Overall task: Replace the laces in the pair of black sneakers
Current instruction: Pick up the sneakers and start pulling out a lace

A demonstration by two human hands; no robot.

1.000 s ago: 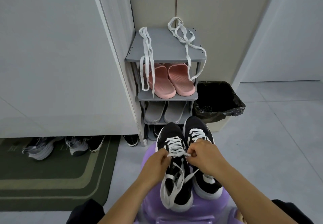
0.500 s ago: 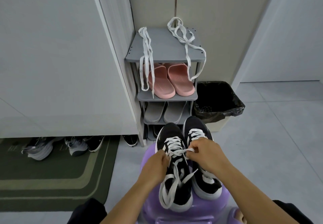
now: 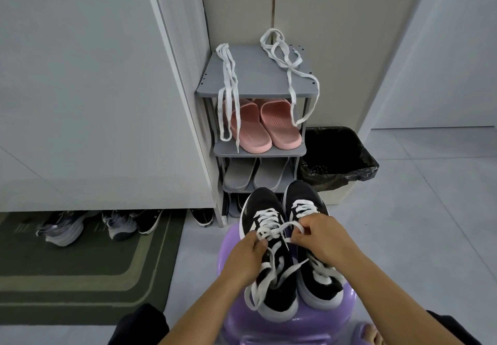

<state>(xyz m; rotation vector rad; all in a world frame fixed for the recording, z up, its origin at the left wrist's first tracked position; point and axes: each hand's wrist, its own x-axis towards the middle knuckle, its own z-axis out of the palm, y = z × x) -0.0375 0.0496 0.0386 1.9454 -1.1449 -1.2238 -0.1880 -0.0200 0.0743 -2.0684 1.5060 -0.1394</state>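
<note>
Black sneakers, pair, side by side on purple stool. Left hand and right hand each pinch white lace above left shoe: bow stage, likely. Next: even pull on both ends. Two loose laces drape grey rack

Sneakers on the stool before you, your left hand and right hand on the lace of the left one, rack behind, two loose laces on its top shelf, slippers beneath, bin right of it, mat at your left.
</note>
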